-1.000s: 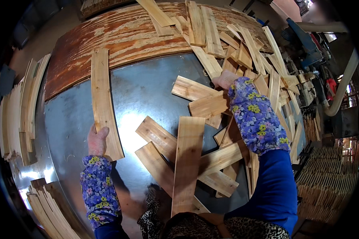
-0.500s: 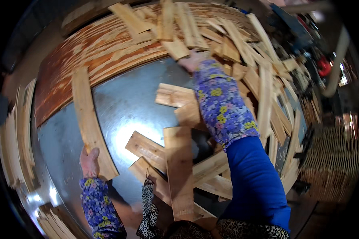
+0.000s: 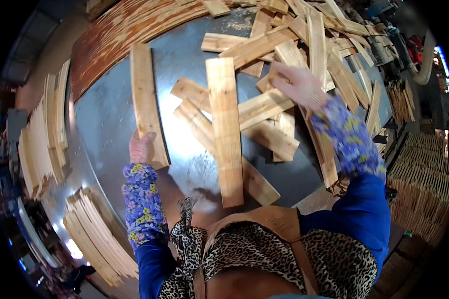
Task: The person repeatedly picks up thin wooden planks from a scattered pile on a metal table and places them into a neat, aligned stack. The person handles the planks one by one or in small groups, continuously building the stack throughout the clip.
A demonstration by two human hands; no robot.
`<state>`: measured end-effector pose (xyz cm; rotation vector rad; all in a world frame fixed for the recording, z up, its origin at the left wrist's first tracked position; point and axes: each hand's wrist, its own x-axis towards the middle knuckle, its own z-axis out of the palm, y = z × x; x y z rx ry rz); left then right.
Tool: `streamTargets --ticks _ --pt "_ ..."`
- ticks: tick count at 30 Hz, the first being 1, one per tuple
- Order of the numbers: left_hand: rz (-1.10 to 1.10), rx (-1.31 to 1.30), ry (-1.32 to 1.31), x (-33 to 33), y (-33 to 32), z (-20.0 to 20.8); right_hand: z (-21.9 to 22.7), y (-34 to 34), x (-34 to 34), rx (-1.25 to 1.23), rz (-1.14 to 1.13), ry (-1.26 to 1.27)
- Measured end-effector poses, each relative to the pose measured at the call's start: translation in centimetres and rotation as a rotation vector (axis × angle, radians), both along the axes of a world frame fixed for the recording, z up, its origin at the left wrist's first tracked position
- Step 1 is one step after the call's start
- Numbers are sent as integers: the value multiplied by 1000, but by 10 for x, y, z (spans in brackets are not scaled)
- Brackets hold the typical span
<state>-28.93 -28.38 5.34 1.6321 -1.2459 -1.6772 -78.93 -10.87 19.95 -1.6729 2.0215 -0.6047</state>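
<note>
- Wood is clamped in my left grip (image 3: 142, 146): the thumb lies over the face of a long pale board (image 3: 145, 94), near its closer end (the other fingers are mostly hidden, presumably underneath).
- From that grip the board runs away from me, over the blue-grey metal desk (image 3: 110, 99); whether it rests there or is slightly raised, I cannot tell.
- Blur covers my right grip (image 3: 298, 85), which is over the scattered boards, so I cannot tell if its fingers are apart or together, or if they touch wood.
- Between my two grips, a broad plank (image 3: 224, 124) lies across several others, its length pointing toward me.
- Just left of and below the right grip, a slanting board (image 3: 265, 109) reaches toward that plank; beyond and to the right spreads a jumbled pile (image 3: 316, 45).
- Left of my left grip stand neat stacked boards (image 3: 41, 144), with another stack (image 3: 92, 229) nearer me.
- I judge the step in hand to be holding one board while picking among the loose ones (only my reading).
- Next, I think, the right grip needs one reachable board edge, with the left held steady.
</note>
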Motion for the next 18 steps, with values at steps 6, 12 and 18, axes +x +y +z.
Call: streamTargets --ticks 6,12,18 --pt "50 117 326 50 168 40 -42 186 141 302 -406 -382" --pt "241 515 588 62 248 37 -139 123 255 208 -523 -743" --pt "346 640 535 74 305 11 -135 113 355 84 -307 -742"
